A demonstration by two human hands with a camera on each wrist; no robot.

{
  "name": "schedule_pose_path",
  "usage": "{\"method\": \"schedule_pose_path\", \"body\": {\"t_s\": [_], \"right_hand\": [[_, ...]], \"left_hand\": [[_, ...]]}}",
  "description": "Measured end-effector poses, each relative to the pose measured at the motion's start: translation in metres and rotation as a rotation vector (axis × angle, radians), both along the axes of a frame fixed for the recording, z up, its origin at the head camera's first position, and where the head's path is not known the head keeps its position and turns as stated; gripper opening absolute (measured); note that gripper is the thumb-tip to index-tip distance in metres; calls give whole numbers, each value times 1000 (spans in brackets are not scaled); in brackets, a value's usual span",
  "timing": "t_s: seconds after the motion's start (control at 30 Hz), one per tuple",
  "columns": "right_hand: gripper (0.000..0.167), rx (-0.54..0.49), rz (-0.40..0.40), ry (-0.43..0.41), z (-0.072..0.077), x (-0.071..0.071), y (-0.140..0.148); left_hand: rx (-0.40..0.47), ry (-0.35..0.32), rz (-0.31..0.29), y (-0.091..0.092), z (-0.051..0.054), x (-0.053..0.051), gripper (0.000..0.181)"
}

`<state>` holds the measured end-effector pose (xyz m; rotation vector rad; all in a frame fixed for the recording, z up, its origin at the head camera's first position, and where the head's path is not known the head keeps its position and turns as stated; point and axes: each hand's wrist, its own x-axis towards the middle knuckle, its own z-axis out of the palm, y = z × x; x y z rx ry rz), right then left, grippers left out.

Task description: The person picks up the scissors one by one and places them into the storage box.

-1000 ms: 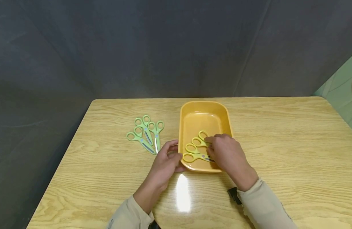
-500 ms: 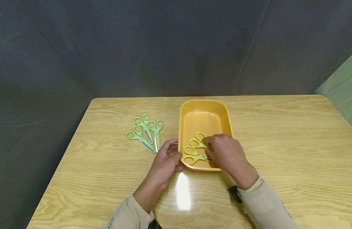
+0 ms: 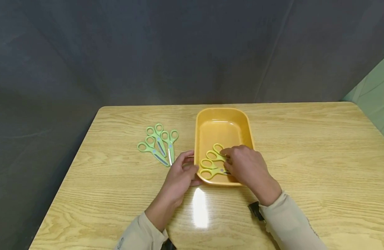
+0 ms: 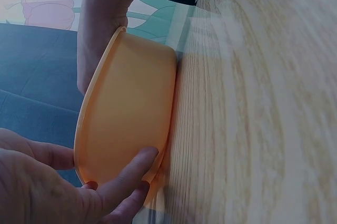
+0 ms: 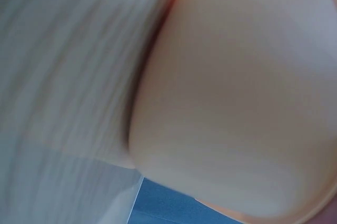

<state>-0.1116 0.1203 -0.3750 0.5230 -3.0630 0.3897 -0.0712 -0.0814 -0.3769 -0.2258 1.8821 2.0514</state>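
Note:
Two yellow-green scissors lie side by side in the near part of a yellow-orange plastic tray (image 3: 221, 113): an upper pair (image 3: 212, 155) and a lower pair (image 3: 207, 173). My right hand (image 3: 246, 165) reaches over the tray's right wall and holds the upper scissors near the pivot, covering the blades. My left hand (image 3: 181, 177) grips the near left corner. In the left wrist view, its fingertips (image 4: 145, 158) press the outer wall, with another digit at the rim. The right wrist view shows the tray's outer wall (image 5: 226, 92); the right fingers are hidden there.
Three green scissors (image 3: 159, 142) lie overlapping on the wood-grain table (image 3: 304, 146), left of the tray, handles pointing away. A dark covering (image 3: 192, 52) stands behind the table's far edge. A patterned green surface (image 3: 371, 93) is at the far right.
About a second ago both yellow scissors lay slightly differently; my right hand has shifted them a little left and nearer. In the last half second almost nothing moves. The left hand keeps its grip.

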Motion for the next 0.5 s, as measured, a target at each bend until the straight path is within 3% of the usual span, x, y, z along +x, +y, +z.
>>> {"method": "schedule_pose_path", "body": {"t_s": [0.2, 0.3, 0.5], "right_hand": [[23, 5, 0, -4, -1, 0, 0], [12, 13, 5, -10, -1, 0, -1], [10, -9, 34, -31, 7, 1, 1]], "left_hand": [[-2, 0, 2, 0, 0, 0, 46], [-4, -4, 3, 0, 0, 0, 46], [-1, 0, -2, -1, 0, 0, 47]]}}
